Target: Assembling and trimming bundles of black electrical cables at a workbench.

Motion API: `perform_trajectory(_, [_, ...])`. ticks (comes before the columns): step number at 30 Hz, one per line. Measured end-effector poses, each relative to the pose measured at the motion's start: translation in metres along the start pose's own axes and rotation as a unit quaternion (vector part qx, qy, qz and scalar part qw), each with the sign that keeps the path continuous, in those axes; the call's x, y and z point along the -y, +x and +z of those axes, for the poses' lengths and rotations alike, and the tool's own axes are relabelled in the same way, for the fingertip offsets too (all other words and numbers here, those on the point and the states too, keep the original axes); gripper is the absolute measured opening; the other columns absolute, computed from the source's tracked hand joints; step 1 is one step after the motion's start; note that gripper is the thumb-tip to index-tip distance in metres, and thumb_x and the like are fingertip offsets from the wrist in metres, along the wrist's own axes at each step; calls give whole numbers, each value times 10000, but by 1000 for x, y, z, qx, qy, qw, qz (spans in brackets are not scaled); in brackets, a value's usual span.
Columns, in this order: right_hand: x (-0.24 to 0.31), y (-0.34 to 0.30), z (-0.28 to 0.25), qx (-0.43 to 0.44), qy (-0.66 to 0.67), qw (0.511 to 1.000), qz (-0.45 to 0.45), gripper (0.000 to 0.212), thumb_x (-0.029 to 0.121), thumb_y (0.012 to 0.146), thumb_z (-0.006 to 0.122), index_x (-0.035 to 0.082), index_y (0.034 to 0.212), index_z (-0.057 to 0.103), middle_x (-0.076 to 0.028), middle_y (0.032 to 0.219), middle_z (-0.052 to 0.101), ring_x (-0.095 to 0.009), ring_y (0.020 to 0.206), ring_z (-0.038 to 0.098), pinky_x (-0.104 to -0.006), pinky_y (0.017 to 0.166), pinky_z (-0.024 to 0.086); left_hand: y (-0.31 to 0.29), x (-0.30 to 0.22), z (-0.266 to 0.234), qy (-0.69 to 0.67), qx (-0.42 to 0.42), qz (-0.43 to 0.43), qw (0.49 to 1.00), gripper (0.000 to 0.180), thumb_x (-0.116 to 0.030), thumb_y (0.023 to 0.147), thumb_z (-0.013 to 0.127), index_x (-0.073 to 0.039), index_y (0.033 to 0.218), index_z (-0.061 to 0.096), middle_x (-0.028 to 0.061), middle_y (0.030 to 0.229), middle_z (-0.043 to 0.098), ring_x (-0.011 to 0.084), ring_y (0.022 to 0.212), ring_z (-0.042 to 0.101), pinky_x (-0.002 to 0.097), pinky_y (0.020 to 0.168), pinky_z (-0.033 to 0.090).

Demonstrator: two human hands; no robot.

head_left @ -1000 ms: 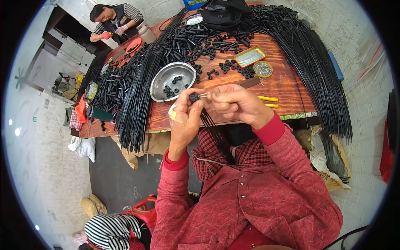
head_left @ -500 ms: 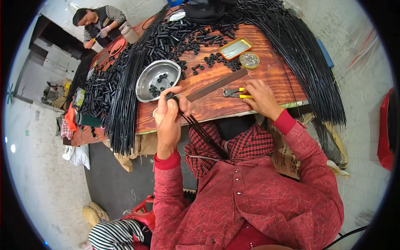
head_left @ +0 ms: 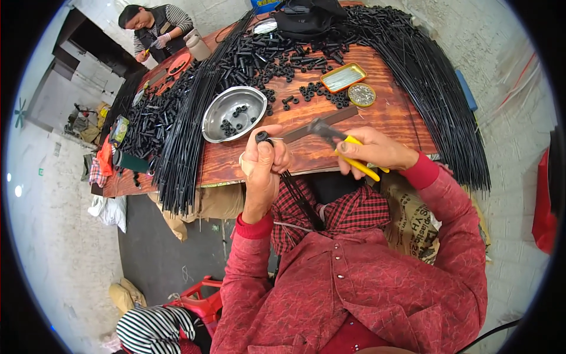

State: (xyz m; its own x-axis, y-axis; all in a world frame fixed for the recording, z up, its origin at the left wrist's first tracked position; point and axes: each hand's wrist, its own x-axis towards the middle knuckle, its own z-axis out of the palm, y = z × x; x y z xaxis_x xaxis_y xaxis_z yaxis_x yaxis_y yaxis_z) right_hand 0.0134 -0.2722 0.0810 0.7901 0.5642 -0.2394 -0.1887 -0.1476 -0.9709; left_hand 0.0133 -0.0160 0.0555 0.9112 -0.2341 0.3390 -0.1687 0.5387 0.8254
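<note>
My left hand (head_left: 263,168) is closed round a black part with a round ringed end (head_left: 263,137) poking out above the thumb. A thin light wire end sticks out beside that ring. Below the fist, several thin black rods (head_left: 303,203) run down toward my lap. In my right hand (head_left: 374,148) is a pair of pliers (head_left: 358,158) with yellow handles, raised above the table edge; its dark head (head_left: 321,128) points left, toward the left fist, and is slightly blurred. Pliers and black part are apart. Under the pliers' head lies a flat brown bar (head_left: 348,114).
A metal bowl (head_left: 215,115) with small black rings stands left. Behind are a yellow-rimmed tray (head_left: 344,77) and a round tin of small metal pieces (head_left: 361,94). Bundles of long black rods (head_left: 439,88) hang over the table's right edge. A co-worker (head_left: 156,29) works at far left.
My right hand has picked up the pliers from the table and brought them left, toward my left hand. The left hand still grips the black part. The whole view has shifted slightly.
</note>
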Motion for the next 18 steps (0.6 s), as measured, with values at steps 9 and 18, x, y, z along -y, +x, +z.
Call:
perform_trajectory(9, [57,11,11,138,-150,979,-26,457,425,1010,495,-13,973,622,-81,888,708,-127,693,678,-254,526,508,-7,-8,2,3,25,-27,999,642,-382,973,596,46,1404,390,-35,684,369,65,566,327,221,520,282])
perform_trajectory(18, [77,19,0,178,-352,910,-130,365,326,1004,531,-21,972,637,-50,769,654,-129,685,617,-299,610,485,-9,-6,-4,-1,49,-24,999,514,-345,989,582,46,1299,457,-11,686,393,73,569,337,235,522,302])
